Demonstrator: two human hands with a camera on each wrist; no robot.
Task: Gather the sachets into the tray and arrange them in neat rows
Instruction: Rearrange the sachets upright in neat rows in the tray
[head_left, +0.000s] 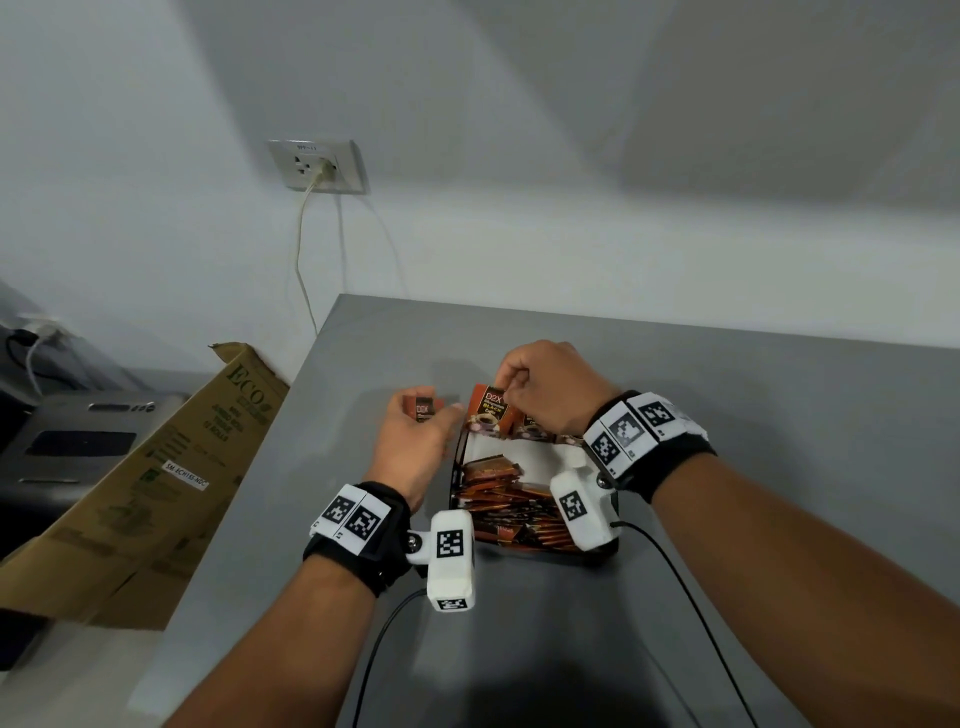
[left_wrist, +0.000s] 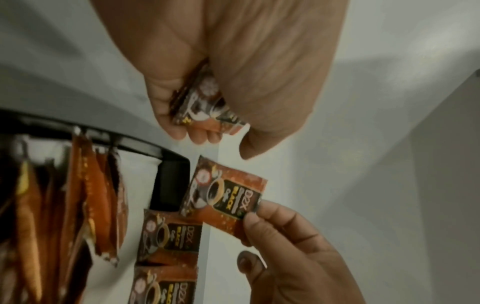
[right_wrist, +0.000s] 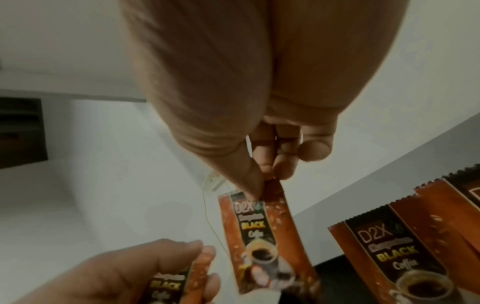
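Observation:
A black tray (head_left: 455, 483) with a white liner sits on the grey table (head_left: 753, 426). Orange-and-black coffee sachets lie in a loose heap (head_left: 514, 504) in its near half. Others stand in a row (right_wrist: 389, 246) along its far wall. My right hand (head_left: 506, 387) pinches the top edge of one upright sachet (head_left: 488, 410) at the tray's far left corner, also in the right wrist view (right_wrist: 259, 236). My left hand (head_left: 431, 410), just left of the tray, grips a small stack of sachets (left_wrist: 205, 102) in curled fingers.
A brown cardboard box (head_left: 156, 467) leans off the table's left edge, beside a grey appliance (head_left: 78, 431). A wall outlet (head_left: 317, 166) with a cord hangs behind. Black cables (head_left: 691, 613) trail from the wrist cameras across the near table.

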